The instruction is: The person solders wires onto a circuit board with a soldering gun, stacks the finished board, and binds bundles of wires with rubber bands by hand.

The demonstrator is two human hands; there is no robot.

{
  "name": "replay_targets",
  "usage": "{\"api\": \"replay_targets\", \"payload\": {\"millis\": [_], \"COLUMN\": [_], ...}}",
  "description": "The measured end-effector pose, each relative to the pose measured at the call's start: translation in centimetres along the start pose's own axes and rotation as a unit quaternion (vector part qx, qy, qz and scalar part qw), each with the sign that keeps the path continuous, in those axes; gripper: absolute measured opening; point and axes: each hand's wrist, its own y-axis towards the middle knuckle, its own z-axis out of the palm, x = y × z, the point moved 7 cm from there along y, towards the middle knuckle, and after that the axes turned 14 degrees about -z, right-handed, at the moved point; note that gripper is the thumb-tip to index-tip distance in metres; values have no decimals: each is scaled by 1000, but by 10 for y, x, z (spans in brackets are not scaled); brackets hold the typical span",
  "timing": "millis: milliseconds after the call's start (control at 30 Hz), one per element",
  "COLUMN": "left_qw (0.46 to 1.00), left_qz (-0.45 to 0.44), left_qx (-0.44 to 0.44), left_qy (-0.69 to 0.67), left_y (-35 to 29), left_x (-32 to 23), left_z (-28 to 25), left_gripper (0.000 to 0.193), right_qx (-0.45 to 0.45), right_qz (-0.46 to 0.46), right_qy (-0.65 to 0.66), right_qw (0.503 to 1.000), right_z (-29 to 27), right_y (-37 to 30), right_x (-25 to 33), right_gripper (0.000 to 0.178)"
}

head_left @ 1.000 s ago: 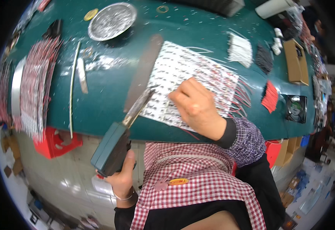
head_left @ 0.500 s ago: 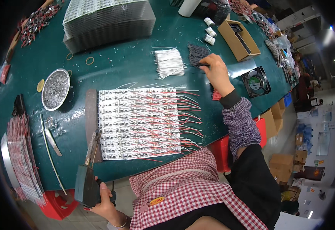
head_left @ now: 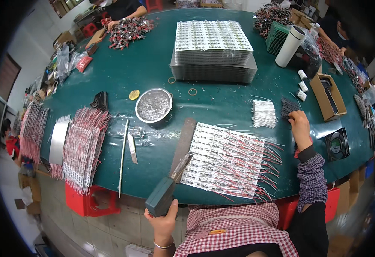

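Now the right hand is at the dark wires, right of the middle of the frame, so the step in hand looks like picking one out. Its fingers are close together, but I cannot tell if the grip has a wire. The next move seems to call for a small pinch that takes just one. The right arm reaches up from the lower right, with the fingers bent toward the dark wires. At the lower middle, the left hand is wrapped round the green tool, whose tip slants up over the left side of the white board. That board lies flat on the table, below the middle.
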Motion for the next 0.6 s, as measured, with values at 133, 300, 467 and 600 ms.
{"api": "replay_targets", "payload": {"millis": [133, 300, 467, 600], "left_qw": [999, 1000, 999, 999], "left_qz": [30, 26, 44, 45], "left_qx": [2, -2, -6, 3], "left_qy": [19, 1, 14, 0], "left_y": [-3, -6, -3, -2], "left_x": [-6, -11, -9, -10], "left_z": [4, 7, 5, 10], "left_gripper": [29, 24, 23, 23], "right_qx": [-13, -34, -66, -29], "right_qz": [3, -8, -19, 8], "right_qy": [21, 23, 23, -9], "right_qw": [1000, 999, 997, 1000], "right_z": [-1, -5, -14, -25], "right_y": [2, 6, 6, 8], "right_x": [-3, -1, -4, -7], "right_gripper": [13, 11, 8, 4]}}
